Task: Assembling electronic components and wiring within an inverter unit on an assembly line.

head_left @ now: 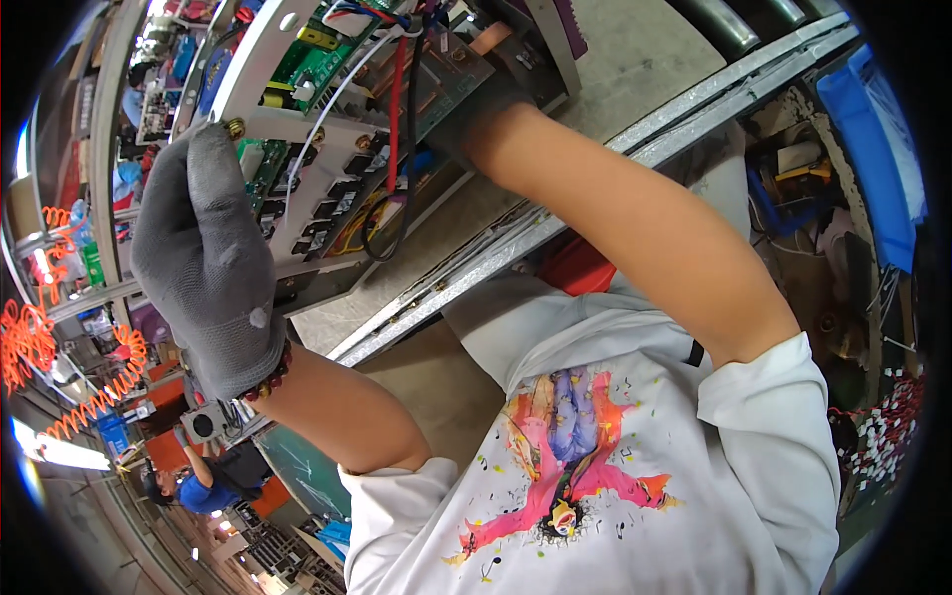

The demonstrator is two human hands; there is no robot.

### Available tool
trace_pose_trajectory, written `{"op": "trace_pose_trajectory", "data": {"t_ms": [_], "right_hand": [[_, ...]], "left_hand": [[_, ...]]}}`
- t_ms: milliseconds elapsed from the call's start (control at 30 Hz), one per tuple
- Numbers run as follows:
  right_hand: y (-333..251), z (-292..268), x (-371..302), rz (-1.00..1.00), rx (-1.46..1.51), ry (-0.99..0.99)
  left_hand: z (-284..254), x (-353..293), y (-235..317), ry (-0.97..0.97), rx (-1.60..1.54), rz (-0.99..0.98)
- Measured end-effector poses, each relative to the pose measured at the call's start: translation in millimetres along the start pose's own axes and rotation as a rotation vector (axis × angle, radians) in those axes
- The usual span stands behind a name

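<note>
An open electronic unit (327, 169) with a pale metal frame, green circuit boards, black relays and red and black wires is held up in front of me. My left hand (203, 268), in a grey knit glove with a bead bracelet at the wrist, grips the unit's left edge, its fingertips next to a brass bolt (235, 127). My right hand (483, 111), also in a grey glove, clasps the unit's right side under a copper-coloured board (451, 74); its fingers are mostly hidden behind the unit.
A metal bench rail (635, 139) runs diagonally behind my right arm. A blue bin (878, 149) and loose parts lie at the right. Orange coiled hoses (59, 367) hang at the left. Another person in a blue shirt (198, 491) works at the lower left.
</note>
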State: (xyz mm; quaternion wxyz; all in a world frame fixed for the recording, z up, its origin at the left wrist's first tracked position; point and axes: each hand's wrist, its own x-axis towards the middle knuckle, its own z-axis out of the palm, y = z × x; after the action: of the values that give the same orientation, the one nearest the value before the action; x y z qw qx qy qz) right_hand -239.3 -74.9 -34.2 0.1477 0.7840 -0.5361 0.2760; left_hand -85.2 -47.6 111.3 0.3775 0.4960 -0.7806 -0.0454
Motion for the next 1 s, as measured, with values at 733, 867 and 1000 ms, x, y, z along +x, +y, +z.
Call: {"op": "trace_pose_trajectory", "data": {"t_ms": [733, 867, 1000], "right_hand": [[30.3, -3.0, -30.3, -0.121, 0.837, -0.197], [43.6, -15.2, -47.2, -0.106, 1.160, -0.372], [31.9, -37.8, -67.2, 0.035, 1.351, -0.140]], "left_hand": [[8.0, 2.3, -3.2, 0.109, 0.013, 0.082], [9.4, 2.0, -0.8, 0.108, -0.011, 0.062], [9.8, 3.2, -4.9, 0.125, 0.017, 0.117]]}}
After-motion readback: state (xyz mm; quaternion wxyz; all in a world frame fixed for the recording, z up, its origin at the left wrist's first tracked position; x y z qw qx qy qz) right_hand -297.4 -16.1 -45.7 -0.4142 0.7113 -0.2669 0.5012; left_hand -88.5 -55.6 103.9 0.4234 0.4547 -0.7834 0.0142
